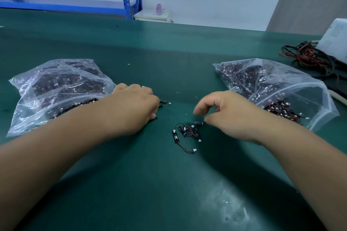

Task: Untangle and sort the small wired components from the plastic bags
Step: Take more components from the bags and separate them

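Sorting barely under way, both hands working between two full bags

The left hand [135, 107] is lying knuckles-up, its fingers curling down over a few wired pieces [163, 102]. Black leads and a white plug are poking out just past the fingertips, close by the mouth of the left bag [47, 88]. The right hand [225, 114] is hovering with thumb and forefinger apart, loosely bent and holding nothing I can see. It's sitting just above the nearest piece of a small loose pile [185, 133], which is lying on the green table [169, 52] just under those fingertips, towards the wrist side. Leads in that pile are crossing one another, so separating is pending there. My read is that it's early: only this handful is out, while the left bag and the right bag [272, 84] beside the right knuckles are looking packed with pieces waiting to be pulled and sorted
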`<state>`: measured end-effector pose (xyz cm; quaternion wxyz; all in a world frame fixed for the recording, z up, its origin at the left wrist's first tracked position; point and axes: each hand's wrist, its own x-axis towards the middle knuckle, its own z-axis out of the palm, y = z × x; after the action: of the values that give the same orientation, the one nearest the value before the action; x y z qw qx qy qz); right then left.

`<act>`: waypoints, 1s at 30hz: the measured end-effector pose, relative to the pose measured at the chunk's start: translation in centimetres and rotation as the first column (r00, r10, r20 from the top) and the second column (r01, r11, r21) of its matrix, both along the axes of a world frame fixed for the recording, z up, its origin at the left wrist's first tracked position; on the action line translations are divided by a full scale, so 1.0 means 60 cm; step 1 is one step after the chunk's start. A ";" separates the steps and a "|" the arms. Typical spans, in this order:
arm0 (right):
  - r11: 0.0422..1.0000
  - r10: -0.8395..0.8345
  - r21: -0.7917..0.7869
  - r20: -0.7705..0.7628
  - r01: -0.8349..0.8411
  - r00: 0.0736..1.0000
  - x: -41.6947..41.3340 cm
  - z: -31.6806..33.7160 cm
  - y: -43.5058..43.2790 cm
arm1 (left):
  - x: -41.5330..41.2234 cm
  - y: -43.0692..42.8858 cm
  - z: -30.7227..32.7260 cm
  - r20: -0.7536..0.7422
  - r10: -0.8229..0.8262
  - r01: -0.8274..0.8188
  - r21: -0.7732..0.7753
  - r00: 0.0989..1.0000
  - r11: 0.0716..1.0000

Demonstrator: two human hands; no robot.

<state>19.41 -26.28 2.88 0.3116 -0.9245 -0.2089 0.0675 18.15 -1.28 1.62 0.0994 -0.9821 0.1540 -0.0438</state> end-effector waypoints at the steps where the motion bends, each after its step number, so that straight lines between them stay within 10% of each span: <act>1: 0.999 0.018 -0.041 -0.006 -0.018 1.000 0.000 -0.002 -0.001 | 0.000 -0.002 -0.002 0.007 -0.010 0.010 0.000 1.000 1.000; 15: 0.884 -0.032 -0.463 0.075 0.063 0.997 0.001 -0.001 -0.001 | -0.008 -0.008 -0.015 0.216 -0.176 0.183 -0.011 0.960 0.983; 30: 0.951 -0.053 -0.299 0.107 0.082 0.993 0.012 -0.031 -0.002 | -0.009 -0.014 -0.007 0.288 -0.194 0.176 0.086 0.938 0.981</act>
<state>20.16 -26.42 1.04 0.1577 -0.9701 -0.1793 0.0429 17.63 -2.14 1.20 0.1458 -0.9423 0.2302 -0.1944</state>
